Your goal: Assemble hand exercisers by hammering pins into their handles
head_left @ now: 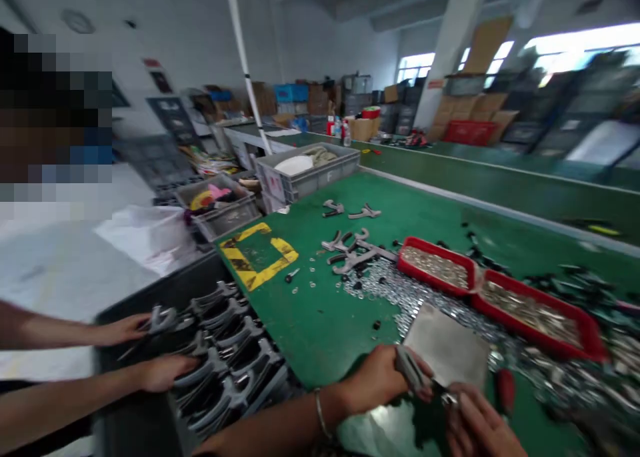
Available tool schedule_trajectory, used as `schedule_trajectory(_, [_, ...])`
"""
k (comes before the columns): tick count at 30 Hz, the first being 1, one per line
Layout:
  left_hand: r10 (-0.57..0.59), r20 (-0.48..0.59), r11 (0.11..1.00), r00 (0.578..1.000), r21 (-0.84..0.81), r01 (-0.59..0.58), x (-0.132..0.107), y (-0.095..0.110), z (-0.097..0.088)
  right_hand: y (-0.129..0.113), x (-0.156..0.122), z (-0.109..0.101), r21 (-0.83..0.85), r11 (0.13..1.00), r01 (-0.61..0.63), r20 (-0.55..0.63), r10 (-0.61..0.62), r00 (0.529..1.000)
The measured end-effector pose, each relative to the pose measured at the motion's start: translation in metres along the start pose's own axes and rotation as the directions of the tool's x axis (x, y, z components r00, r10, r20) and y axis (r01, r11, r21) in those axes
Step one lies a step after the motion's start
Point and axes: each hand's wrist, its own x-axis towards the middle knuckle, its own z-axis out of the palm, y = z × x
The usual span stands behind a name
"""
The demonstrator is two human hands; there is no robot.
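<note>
My left hand (380, 377), with a bangle at the wrist, is closed around a grey clamp part (411, 370) low over the bench. Close by on the right, my right hand (483, 424) pinches a small shiny metal piece (449, 398) against the clamp part's near end; whether they are joined I cannot tell. Just beyond both hands lies a flat metal plate (447, 342). A red-handled tool (505, 390) is beside my right hand. Small metal rings (387, 284) are heaped behind the plate, and several grey clamp parts (355, 257) lie farther back.
Two red trays (473, 277) hold small metal pieces, with black parts (570, 284) beyond. At left, a co-worker's hands (167, 372) reach into a black crate (145, 410) of grey-and-black clamps. Yellow tape (250, 280) marks the green bench; a grey bin (313, 184) stands at its far edge.
</note>
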Motion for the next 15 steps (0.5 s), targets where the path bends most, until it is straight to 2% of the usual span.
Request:
schedule_trajectory(3, [0.026, 0.03, 0.999, 0.999, -0.032, -0.025, 0.002, -0.002, -0.004, -0.006, -0.025, -0.004, 0.034, 0.992, 0.12, 0.085, -0.123, 0.989])
schedule_trajectory(6, [0.033, 0.04, 0.998, 0.999, 0.045, -0.035, 0.002, -0.002, -0.003, -0.013, -0.029, 0.0, 0.057, 0.985, 0.165, 0.16, -0.172, 0.972])
schedule_trajectory(11, [0.057, 0.071, 0.993, 0.996, 0.102, -0.064, -0.005, 0.005, 0.005, -0.018, -0.026, 0.006, 0.097, 0.987, 0.128, 0.195, -0.145, 0.97])
schedule_trajectory(15, [0.043, 0.095, 0.995, 0.995, 0.086, -0.051, -0.008, 0.005, 0.006, -0.011, -0.023, 0.005, 0.262, 0.965, 0.005, 0.2, -0.06, 0.978])
